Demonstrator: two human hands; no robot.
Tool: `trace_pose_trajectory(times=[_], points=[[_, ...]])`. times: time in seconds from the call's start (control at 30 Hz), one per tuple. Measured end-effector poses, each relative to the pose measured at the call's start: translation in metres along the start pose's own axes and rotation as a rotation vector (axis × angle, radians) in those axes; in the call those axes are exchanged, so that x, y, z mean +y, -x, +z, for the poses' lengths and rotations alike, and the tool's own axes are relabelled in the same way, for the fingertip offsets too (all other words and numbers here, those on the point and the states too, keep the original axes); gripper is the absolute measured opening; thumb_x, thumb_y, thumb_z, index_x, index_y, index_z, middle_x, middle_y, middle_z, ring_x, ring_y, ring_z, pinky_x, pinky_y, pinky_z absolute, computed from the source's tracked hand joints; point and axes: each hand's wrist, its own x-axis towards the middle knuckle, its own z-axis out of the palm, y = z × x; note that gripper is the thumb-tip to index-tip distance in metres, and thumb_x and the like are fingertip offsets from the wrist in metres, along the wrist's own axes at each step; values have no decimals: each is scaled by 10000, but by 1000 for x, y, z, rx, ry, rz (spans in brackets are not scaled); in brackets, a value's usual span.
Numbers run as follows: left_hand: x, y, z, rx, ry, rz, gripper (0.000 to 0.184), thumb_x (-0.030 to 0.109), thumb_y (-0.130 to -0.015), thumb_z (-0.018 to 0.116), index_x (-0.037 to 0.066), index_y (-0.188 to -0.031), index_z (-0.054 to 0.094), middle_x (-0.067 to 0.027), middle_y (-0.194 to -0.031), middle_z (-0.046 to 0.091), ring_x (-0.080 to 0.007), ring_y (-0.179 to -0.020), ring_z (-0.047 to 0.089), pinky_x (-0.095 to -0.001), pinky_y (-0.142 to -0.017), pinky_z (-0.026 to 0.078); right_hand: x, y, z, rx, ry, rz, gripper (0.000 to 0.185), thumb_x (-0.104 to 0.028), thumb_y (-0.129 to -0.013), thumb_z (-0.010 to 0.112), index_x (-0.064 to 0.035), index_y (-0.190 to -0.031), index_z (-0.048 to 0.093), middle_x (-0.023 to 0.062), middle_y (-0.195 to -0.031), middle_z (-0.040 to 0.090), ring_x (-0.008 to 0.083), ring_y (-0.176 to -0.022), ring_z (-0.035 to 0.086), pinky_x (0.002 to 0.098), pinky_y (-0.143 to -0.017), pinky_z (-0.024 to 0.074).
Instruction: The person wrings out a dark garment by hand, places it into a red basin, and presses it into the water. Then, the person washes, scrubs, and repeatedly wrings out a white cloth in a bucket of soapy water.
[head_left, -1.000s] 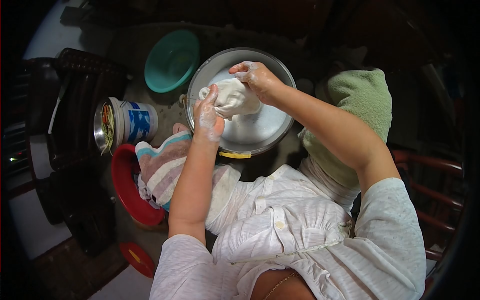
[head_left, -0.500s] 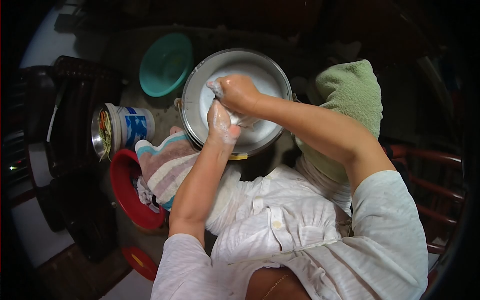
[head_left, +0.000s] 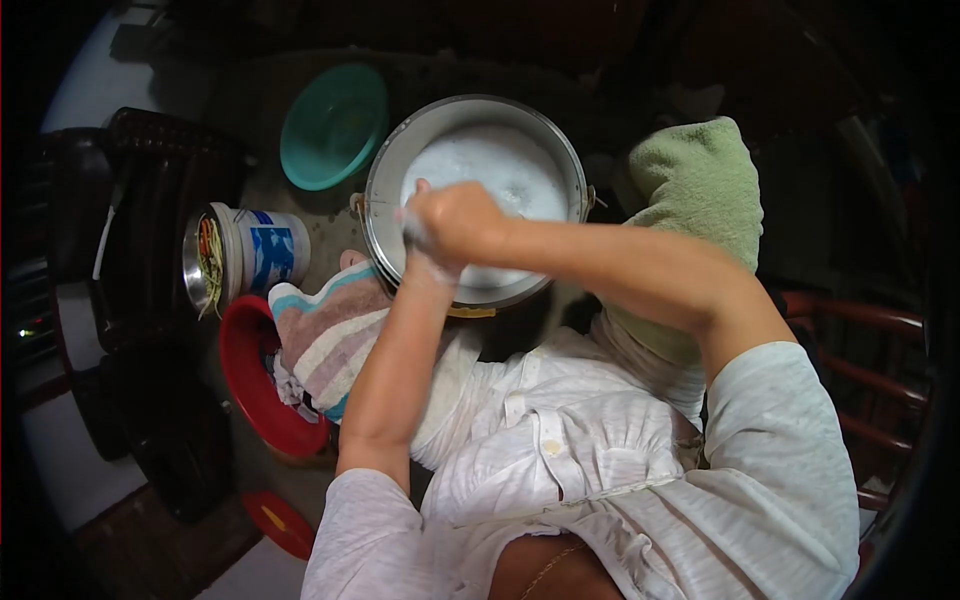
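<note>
Over the near left part of a metal pot (head_left: 378, 205) full of white suds (head_left: 500, 160), my two hands are pressed together. My right hand (head_left: 460, 218) is closed in a fist, its thumb up, on top of the left. Below it my left hand (head_left: 432, 266) is mostly covered, with motion blur around it. A small soapy cloth (head_left: 416, 230) is bunched between the hands; only a smeared greyish bit shows at their left side.
A green basin (head_left: 335, 125) lies beyond the pot on the left. Nearer stand a white bucket (head_left: 278, 248) topped by a metal bowl and a red basin (head_left: 240, 375) holding cloth. Towels, one striped (head_left: 330, 325) and one green (head_left: 700, 190), cover the knees. Red chair bars (head_left: 870, 370) stand right.
Both hands have shifted toward me and slightly left. My right hand now covers most of my left, and the pale cloth that hung below the hands is out of sight, exposing more suds.
</note>
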Motion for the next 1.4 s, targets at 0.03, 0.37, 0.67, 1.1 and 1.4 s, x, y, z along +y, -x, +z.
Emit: trace_pose_trajectory(times=[0.03,0.37,0.67,1.1,1.4], points=[[6,-5,-8,-53,-62,-50,407,412,-892,384,62,-1087,455,-80,-1052,522,-204,-925,530,-327,-798,443,-10,5,7,33,-23,-76,121,-190,-703,557,-80,-656,572,187,-595,569,328,-567,589,427,-515,460],[0,-2,-1,-45,-106,25,446,399,-889,386,47,-1155,447,-106,-1080,521,-214,-1005,512,-323,-855,428,-1,-1,-3,-90,-61,202,170,-233,-761,536,-84,-790,611,165,-710,598,345,-697,583,423,-605,455],[-3,-2,6,-28,-69,30,425,347,-911,325,24,-1177,404,-102,-1095,503,-206,-1005,502,-330,-834,438,11,-10,-20,-104,-118,287,187,-226,-763,534,-49,-748,592,168,-732,607,352,-704,587,425,-619,455],[2,-16,-13,-986,385,-220,468,428,-886,394,56,-1165,450,-116,-1122,518,-245,-1022,514,-380,-889,405,54,-16,-3,27,-783,604,419,-417,-824,531,-15,-716,576,127,-563,510,163,-538,413,340,-552,388],[26,-7,-6,-95,-168,267,189,151,-832,568,12,-959,545,-85,-962,572,-178,-880,556,-306,-795,443,67,-25,-35,-413,-1122,776,360,-371,-746,611,-12,-727,598,76,-690,538,193,-664,495,359,-686,395]])
